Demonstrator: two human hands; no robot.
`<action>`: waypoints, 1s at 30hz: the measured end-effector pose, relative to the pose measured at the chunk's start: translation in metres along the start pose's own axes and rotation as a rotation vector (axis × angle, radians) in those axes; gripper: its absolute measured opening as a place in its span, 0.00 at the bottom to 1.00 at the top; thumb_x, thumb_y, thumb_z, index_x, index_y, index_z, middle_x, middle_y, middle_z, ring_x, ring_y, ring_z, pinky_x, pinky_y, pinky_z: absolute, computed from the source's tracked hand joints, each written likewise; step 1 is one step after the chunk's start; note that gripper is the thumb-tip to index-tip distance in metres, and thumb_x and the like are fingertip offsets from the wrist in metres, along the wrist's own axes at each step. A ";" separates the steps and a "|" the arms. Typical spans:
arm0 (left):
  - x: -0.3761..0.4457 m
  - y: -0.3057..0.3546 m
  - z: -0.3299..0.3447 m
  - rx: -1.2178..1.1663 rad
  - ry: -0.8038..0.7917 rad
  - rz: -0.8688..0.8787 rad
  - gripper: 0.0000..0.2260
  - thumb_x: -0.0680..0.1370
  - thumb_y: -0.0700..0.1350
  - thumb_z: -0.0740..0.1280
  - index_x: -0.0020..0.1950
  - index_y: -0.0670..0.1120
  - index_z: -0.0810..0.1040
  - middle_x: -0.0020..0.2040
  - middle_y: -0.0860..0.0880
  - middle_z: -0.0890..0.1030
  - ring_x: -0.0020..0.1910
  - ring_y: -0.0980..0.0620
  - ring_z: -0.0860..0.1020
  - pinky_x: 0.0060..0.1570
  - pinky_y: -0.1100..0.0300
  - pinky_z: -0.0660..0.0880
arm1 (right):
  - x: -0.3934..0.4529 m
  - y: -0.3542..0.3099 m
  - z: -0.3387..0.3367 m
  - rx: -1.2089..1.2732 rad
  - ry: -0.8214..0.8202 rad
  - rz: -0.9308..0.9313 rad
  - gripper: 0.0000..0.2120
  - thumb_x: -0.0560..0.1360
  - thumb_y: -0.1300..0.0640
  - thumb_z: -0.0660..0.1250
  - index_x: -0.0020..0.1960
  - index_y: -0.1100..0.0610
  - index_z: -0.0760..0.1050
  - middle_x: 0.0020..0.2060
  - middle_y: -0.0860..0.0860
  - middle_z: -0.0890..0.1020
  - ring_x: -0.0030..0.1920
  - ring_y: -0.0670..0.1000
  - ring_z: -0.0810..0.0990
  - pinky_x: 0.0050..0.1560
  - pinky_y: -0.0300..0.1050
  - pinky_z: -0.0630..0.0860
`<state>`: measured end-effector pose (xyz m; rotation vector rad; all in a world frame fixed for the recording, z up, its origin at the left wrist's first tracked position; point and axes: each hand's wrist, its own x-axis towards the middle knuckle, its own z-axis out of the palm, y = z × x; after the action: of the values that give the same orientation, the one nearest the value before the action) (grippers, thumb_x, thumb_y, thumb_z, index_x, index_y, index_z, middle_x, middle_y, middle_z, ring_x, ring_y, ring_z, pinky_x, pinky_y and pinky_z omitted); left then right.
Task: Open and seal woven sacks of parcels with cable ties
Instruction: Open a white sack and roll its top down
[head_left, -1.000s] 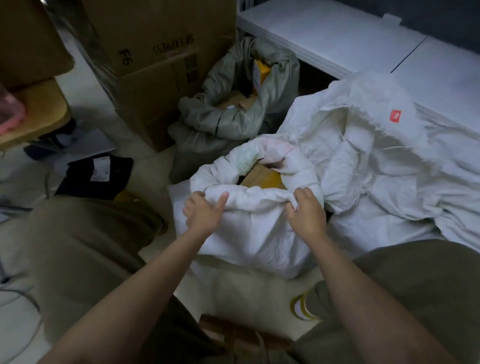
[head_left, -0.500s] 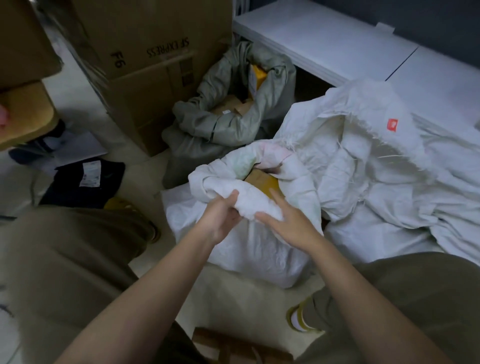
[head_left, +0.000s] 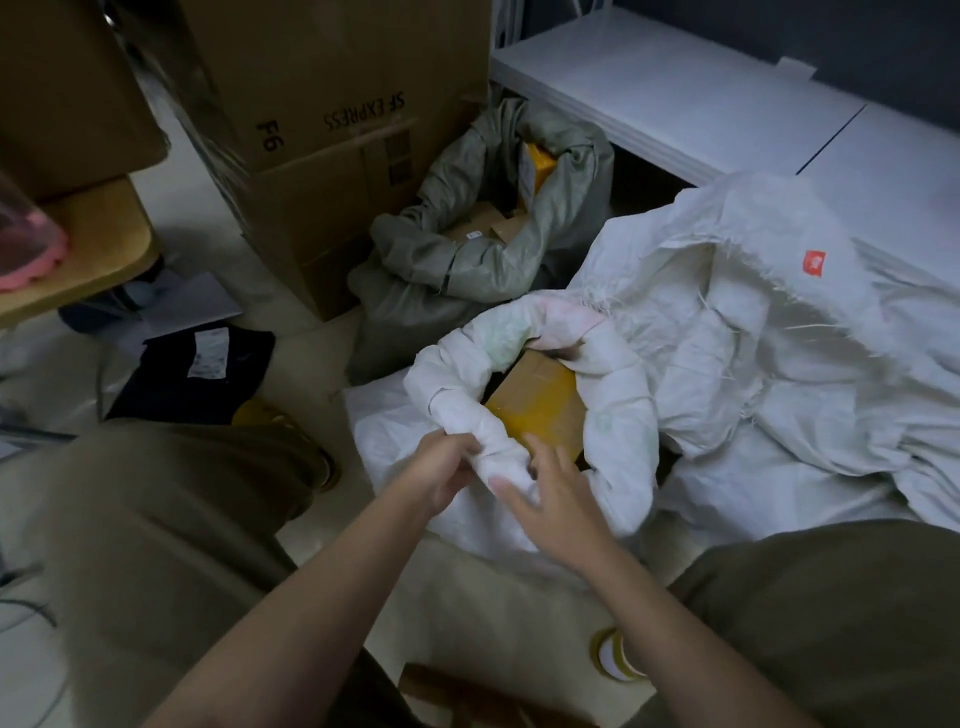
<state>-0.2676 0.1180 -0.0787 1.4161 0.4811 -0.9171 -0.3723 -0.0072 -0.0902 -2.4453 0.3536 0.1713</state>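
Note:
A white woven sack stands on the floor between my knees, its mouth rolled down into a thick rim. A yellow-taped cardboard parcel shows inside it. My left hand grips the near part of the rolled rim, bunching the fabric. My right hand lies against the same bunch with fingers spread, the fingertips reaching over the rim toward the parcel. No cable tie is visible.
A grey-green sack with parcels stands open behind. More white sacks lie heaped at right. Large cardboard boxes stand at the back left, a black packet lies on the floor, and a white low platform runs behind.
My hands, apart on the rim a second ago, have come together at its near middle. The rim fabric is now gathered between them, and my right hand has loosened its hold.

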 end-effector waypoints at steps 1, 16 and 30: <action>-0.002 -0.002 -0.003 -0.008 -0.044 -0.021 0.14 0.76 0.31 0.61 0.62 0.33 0.72 0.53 0.37 0.78 0.51 0.42 0.79 0.52 0.52 0.78 | 0.006 -0.001 -0.003 0.065 -0.017 0.076 0.34 0.76 0.37 0.59 0.76 0.52 0.57 0.66 0.51 0.67 0.63 0.53 0.71 0.60 0.48 0.69; 0.010 -0.007 -0.022 0.051 0.027 -0.027 0.18 0.79 0.41 0.66 0.66 0.35 0.70 0.62 0.38 0.77 0.58 0.41 0.78 0.56 0.49 0.77 | 0.025 0.001 0.012 0.333 -0.180 0.147 0.21 0.68 0.37 0.70 0.51 0.49 0.68 0.49 0.44 0.73 0.48 0.47 0.74 0.47 0.45 0.74; 0.012 0.006 -0.023 0.006 -0.003 -0.107 0.20 0.74 0.43 0.70 0.64 0.40 0.72 0.62 0.40 0.73 0.60 0.45 0.74 0.56 0.51 0.75 | 0.029 -0.024 0.049 -0.116 -0.017 -0.108 0.02 0.76 0.63 0.62 0.47 0.58 0.71 0.44 0.53 0.78 0.46 0.53 0.74 0.39 0.44 0.65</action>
<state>-0.2510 0.1368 -0.0877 1.4051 0.5563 -1.0071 -0.3389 0.0353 -0.1199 -2.5682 0.2081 0.1702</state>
